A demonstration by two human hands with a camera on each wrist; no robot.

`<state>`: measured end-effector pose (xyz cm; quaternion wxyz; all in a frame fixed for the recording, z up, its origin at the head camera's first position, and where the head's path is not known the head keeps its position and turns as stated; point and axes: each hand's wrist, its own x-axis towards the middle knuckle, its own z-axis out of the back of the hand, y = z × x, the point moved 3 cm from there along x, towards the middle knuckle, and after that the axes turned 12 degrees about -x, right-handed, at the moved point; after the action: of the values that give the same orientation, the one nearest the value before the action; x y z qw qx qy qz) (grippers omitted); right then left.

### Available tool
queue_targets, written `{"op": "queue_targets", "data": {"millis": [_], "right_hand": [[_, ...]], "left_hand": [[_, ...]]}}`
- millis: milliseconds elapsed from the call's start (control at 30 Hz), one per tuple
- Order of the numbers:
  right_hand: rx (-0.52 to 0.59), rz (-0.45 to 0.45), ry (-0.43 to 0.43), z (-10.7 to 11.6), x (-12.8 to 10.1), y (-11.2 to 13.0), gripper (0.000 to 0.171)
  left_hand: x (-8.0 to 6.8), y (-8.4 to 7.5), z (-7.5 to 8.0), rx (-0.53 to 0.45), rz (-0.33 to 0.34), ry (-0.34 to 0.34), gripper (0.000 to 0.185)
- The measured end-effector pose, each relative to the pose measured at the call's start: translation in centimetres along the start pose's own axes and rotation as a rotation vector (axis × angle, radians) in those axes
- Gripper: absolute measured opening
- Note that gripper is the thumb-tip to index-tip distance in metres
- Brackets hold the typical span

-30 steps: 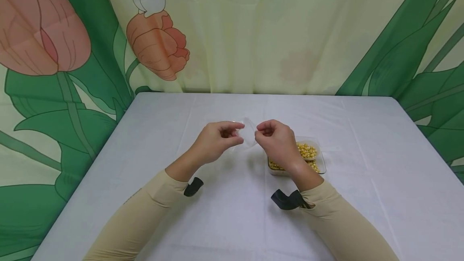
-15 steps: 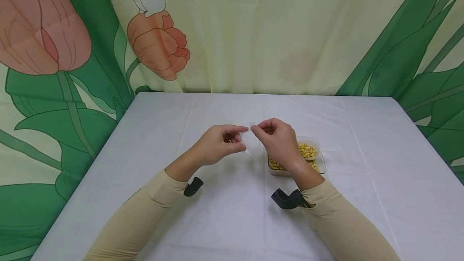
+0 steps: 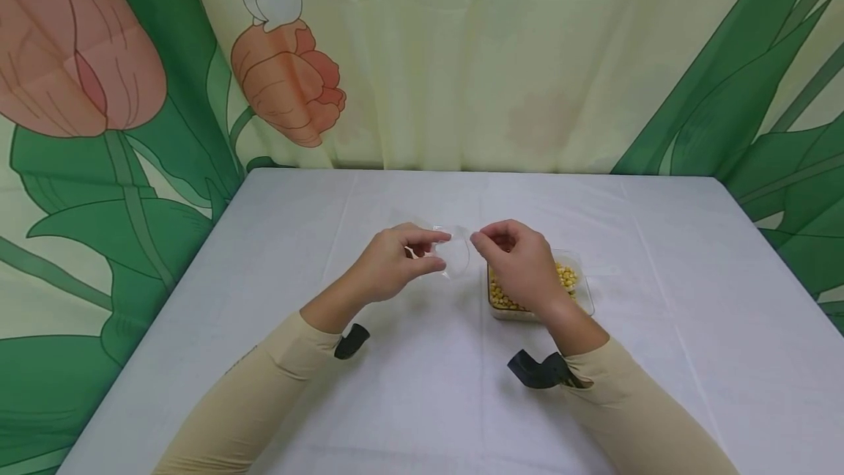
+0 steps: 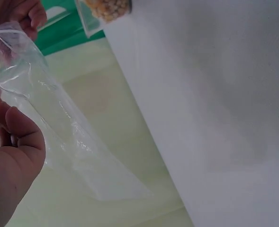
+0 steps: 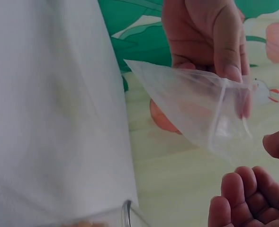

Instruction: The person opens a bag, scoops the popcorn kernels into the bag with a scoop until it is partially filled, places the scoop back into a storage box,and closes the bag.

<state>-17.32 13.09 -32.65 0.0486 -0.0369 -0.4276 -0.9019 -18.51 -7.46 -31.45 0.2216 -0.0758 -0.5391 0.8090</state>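
Observation:
My left hand (image 3: 395, 259) holds a clear plastic zip bag (image 5: 186, 101) near its mouth, thumb on the near side and a finger showing through the film. In the head view the bag's mouth makes a rounded gap between the hands. The rest of the bag trails away limp and wrinkled in the left wrist view. Just off the bag's edge, my right hand (image 3: 521, 262) has loosely bent fingers (image 5: 246, 182), its thumb apart from them and nothing held. Beneath the right hand stands a glass container (image 3: 514, 316) of yellow corn kernels (image 3: 505, 297), partly hidden by that hand.
A white cloth covers the table (image 3: 395, 387). Clear plastic with more kernels (image 3: 567, 277) sits at the container's right side. Behind the table hangs a curtain (image 3: 461, 57) printed with tulips and leaves. Black wrist mounts (image 3: 537, 370) stick out below both sleeves.
The right hand has come off the bag's edge and shifted slightly right. The bag's mouth, narrowed half a second ago, now shows a wider rounded gap. The left hand keeps its hold.

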Motion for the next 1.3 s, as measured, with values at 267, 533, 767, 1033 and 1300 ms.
{"op": "queue_targets", "data": {"millis": [267,533,767,1033,1300], "right_hand": [[-0.024,0.008,-0.023,2.5,-1.4,-1.4,0.03],[-0.009,0.089,-0.049,4.9,-2.7,-3.1,0.026],[-0.033,0.214,-0.092,6.5,-3.5,-4.6,0.024],[-0.141,0.211,-0.141,8.9,-3.6,-6.5,0.022],[-0.236,0.156,-0.144,11.1,-3.3,-8.8,0.023]], "left_hand": [[0.1,0.2,-0.4,0.076,-0.01,-0.022,0.039],[0.3,0.6,-1.0,0.049,-0.02,-0.02,0.037],[0.5,1.7,-2.0,0.045,-0.008,-0.005,0.035],[0.8,2.2,-2.7,0.054,-0.029,-0.011,0.033],[1.1,2.3,-2.8,0.102,-0.04,-0.018,0.032]]}}
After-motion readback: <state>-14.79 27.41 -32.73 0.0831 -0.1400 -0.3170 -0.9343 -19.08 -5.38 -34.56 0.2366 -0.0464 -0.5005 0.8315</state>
